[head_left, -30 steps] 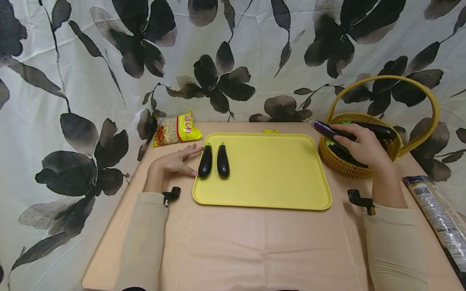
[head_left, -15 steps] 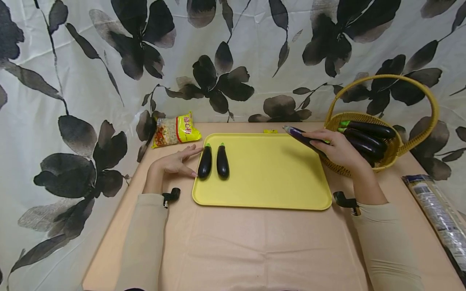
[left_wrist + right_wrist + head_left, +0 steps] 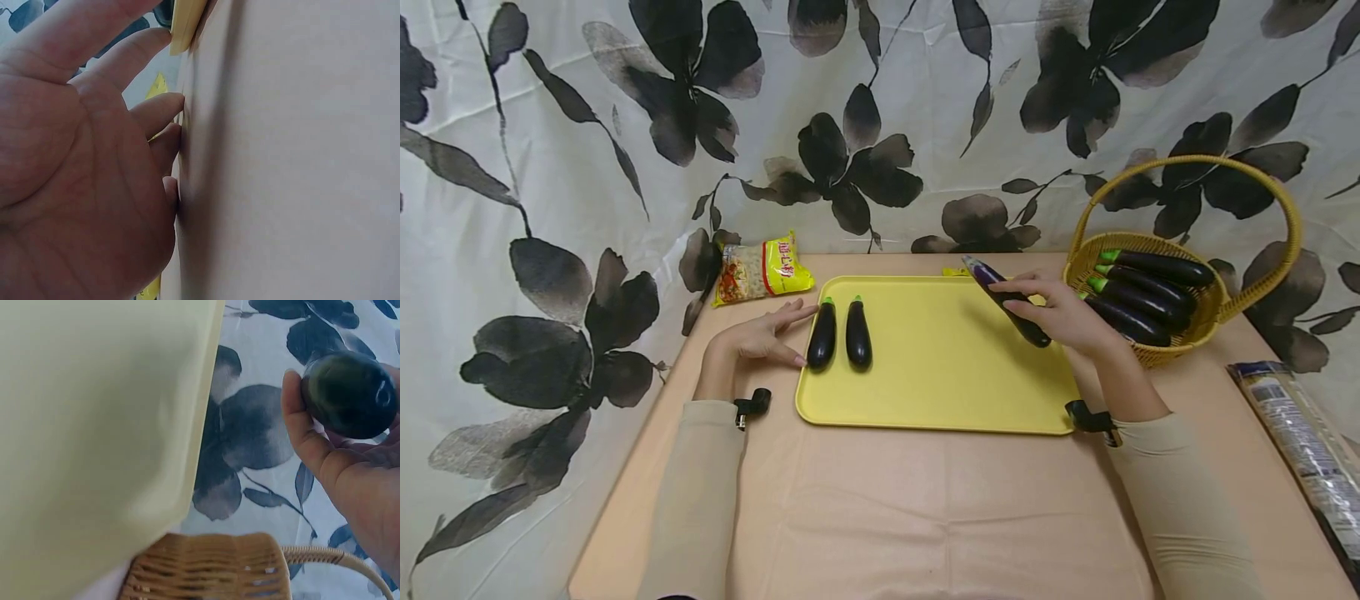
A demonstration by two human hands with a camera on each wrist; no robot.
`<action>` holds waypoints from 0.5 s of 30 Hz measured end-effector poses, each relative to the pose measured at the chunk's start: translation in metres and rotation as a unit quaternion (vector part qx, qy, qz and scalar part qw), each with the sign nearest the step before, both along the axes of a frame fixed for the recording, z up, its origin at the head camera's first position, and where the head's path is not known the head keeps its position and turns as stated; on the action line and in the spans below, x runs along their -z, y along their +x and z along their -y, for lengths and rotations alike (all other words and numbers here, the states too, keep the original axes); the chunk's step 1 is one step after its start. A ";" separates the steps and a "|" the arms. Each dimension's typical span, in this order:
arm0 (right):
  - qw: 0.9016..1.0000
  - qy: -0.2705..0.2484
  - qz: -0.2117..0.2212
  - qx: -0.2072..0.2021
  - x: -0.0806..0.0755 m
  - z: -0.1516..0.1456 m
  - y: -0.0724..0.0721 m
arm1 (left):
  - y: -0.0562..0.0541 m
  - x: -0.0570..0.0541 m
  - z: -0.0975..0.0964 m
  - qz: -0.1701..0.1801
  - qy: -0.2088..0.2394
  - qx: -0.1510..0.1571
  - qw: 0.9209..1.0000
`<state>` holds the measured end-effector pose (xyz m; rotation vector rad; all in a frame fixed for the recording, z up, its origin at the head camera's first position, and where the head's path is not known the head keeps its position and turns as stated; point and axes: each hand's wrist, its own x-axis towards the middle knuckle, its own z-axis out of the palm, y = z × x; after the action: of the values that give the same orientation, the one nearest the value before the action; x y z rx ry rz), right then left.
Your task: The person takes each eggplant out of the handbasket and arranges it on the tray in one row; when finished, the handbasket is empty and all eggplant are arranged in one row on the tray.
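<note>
My right hand grips an eggplant, the tray beneath; likely placing, calling for lowering. My left hand lies fingers extended.

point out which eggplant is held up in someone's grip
The eggplant in the grip of the right hand, slanting above the right part of the yellow tray; two other eggplants lie on it, the rest in the basket.

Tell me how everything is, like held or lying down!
Yellow tray: lying flat
Leftmost eggplant: lying on the tray
Next eggplant: lying beside it, apart
Held eggplant: tilted, above the tray
Right hand: gripping that eggplant
Left hand: resting at the tray's left edge
Basket: upright, eggplants inside
Bag: can't tell if sealed
Long package: lying down
Flowered cloth: hanging
</note>
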<state>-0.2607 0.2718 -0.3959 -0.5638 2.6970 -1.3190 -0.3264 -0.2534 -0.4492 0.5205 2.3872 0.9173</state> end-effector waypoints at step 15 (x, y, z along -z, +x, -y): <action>0.999 -0.001 0.030 -0.029 0.011 0.051 -0.014 | -0.001 0.001 0.001 0.013 0.014 -0.001 1.000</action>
<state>-0.2749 0.2208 -0.4073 -0.5872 2.6106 -1.3041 -0.3271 -0.2544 -0.4497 0.5128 2.3554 0.9543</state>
